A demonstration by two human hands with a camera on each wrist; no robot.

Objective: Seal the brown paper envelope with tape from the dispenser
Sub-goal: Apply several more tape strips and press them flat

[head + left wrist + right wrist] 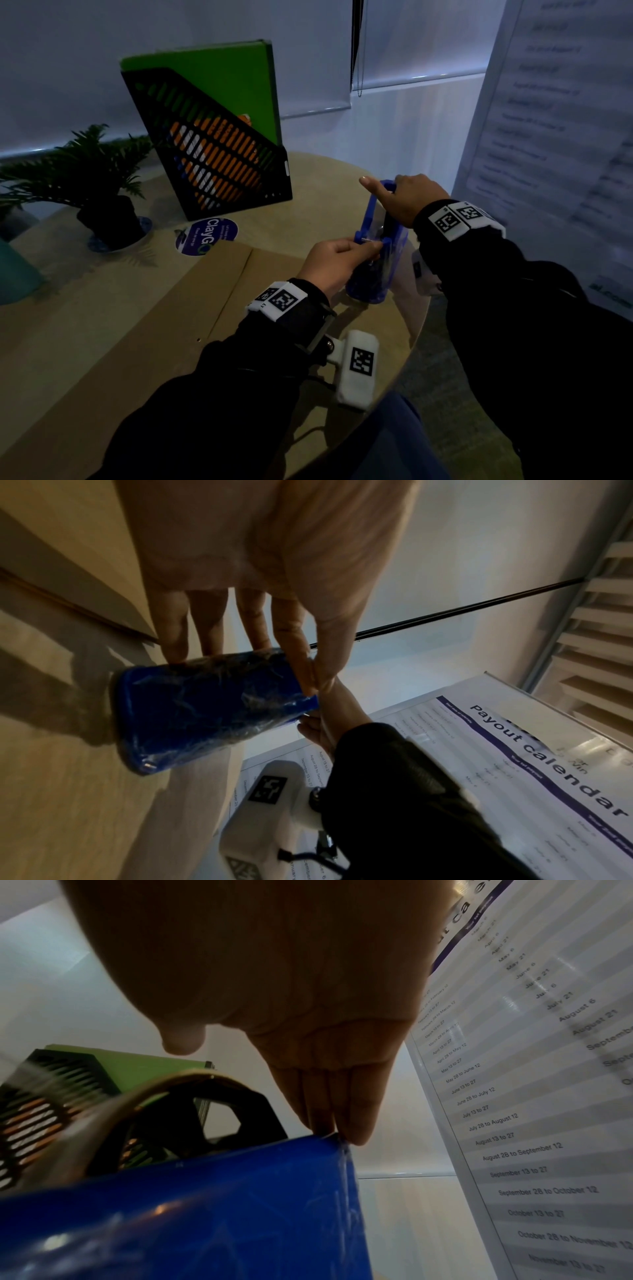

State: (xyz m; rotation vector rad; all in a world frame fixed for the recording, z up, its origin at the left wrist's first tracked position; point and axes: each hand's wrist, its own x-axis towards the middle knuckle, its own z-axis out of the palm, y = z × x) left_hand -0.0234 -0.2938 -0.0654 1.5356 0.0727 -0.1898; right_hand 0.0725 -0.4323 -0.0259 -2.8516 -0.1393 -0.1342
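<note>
The blue tape dispenser [375, 270] stands on the round wooden table, right of the brown paper envelope [147, 315], which lies flat. My left hand [371, 247] pinches the end of the clear tape at the dispenser's near, cutter end. In the left wrist view the thumb and forefinger of that left hand [313, 681] meet on the thin strip above the dispenser [205, 712]. My right hand [394, 192] grips the dispenser's far end from above, thumb stuck out. The right wrist view shows its fingertips [356, 1131] on the blue edge, beside the tape roll [113, 1104].
A black file rack [212, 154] with a green folder stands at the back of the table. A potted plant [102, 192] and a teal object [13, 274] are on the left. A calendar poster [548, 137] hangs close on the right. The table's rim [423, 325] curves just right of the dispenser.
</note>
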